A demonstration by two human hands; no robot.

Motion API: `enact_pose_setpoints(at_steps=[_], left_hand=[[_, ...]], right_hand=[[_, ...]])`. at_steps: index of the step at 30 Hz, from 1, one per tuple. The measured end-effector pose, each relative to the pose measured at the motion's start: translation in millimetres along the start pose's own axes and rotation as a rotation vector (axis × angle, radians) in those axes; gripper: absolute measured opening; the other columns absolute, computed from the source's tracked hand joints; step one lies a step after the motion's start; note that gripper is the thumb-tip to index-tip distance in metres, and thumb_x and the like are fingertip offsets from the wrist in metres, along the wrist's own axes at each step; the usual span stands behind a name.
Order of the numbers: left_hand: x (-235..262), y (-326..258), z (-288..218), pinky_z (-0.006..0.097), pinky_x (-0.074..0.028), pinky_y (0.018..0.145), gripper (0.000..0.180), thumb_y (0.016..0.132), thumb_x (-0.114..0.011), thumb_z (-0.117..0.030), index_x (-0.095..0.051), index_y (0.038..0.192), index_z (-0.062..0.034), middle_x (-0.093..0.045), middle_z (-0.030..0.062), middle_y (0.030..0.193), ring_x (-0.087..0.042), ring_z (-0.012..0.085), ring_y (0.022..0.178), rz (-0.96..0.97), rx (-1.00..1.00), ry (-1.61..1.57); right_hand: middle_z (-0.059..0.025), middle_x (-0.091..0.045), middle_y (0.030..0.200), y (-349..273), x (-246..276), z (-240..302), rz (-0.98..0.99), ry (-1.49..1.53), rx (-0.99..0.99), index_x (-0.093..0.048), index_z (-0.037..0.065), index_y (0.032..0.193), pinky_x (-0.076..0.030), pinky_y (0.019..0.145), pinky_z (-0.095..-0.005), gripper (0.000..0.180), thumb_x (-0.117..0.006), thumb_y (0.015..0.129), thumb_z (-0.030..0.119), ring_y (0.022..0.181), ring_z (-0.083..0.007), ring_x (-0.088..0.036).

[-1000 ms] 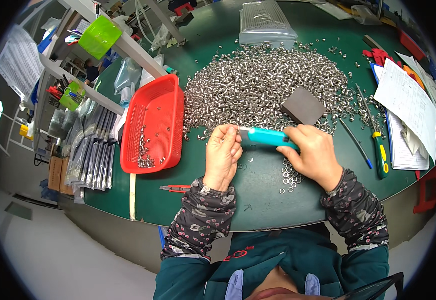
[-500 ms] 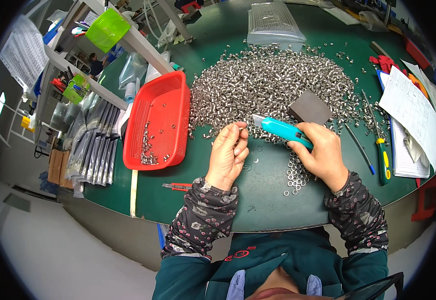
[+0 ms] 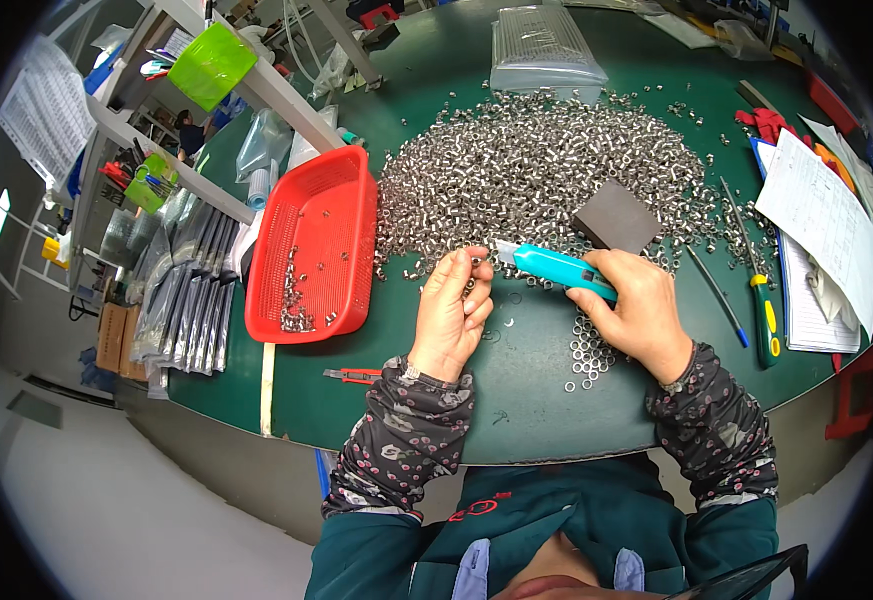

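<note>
My left hand is closed, thumb and forefinger pinching a small metal ring. My right hand grips a teal utility knife, its blade out and pointing left toward the ring. Little space separates the blade tip from my left fingertips, and I cannot tell whether they touch. Behind both hands spreads a large pile of small shiny metal rings. A looser group of rings lies flat on the green table below the knife, beside my right wrist.
A red plastic basket with some rings stands left. A dark grey block sits at the pile's right edge. Near my left sleeve lies a small red cutter. On the right are a yellow-green screwdriver, a blue-ended pen and papers.
The knife and my right hand have shifted slightly left, bringing the blade closer to my left fingertips. My left hand has barely moved and still pinches a ring.
</note>
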State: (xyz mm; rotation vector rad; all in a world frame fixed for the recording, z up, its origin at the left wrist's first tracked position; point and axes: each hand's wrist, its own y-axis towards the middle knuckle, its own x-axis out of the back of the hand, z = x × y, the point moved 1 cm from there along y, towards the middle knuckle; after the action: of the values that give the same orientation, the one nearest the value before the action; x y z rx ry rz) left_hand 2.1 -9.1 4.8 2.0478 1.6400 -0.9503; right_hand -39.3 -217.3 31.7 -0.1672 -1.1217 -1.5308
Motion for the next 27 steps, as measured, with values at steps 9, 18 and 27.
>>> enact_pose_setpoints(at_steps=[9,18,27], left_hand=[[-0.2,0.0,0.1,0.015,-0.025,0.036,0.021,0.093,-0.044,-0.023,-0.054,0.098,-0.0047,-0.053,0.0051,0.075,-0.033,0.0028,0.045,-0.012,0.001,0.028],[-1.1,-0.9,0.7,0.016,-0.024,0.035,0.025,0.094,-0.040,-0.027,-0.052,0.090,-0.0045,-0.047,0.0022,0.064,-0.031,0.0040,0.043,-0.008,0.029,-0.001],[-5.0,-2.3,1.7,0.017,-0.022,0.033,0.028,0.092,-0.044,-0.033,-0.051,0.082,-0.0080,-0.045,0.0005,0.057,-0.031,0.0042,0.040,-0.088,0.025,0.062]], right_hand=[[-0.0096,-0.058,0.071,-0.4,0.1,0.8,0.025,-0.006,-0.015,-0.058,0.004,0.085,-0.045,0.058,-0.0376,0.025,-0.067,0.069,0.021,0.066,-0.0275,-0.058],[-0.0093,-0.058,0.071,-0.9,-1.0,1.3,0.030,-0.001,-0.007,-0.058,0.005,0.086,-0.045,0.058,-0.0374,0.025,-0.067,0.069,0.021,0.066,-0.0271,-0.058],[-0.0098,-0.055,0.068,-1.9,-1.7,1.4,0.096,0.030,0.051,-0.058,0.005,0.084,-0.045,0.056,-0.0375,0.025,-0.067,0.069,0.022,0.064,-0.0277,-0.057]])
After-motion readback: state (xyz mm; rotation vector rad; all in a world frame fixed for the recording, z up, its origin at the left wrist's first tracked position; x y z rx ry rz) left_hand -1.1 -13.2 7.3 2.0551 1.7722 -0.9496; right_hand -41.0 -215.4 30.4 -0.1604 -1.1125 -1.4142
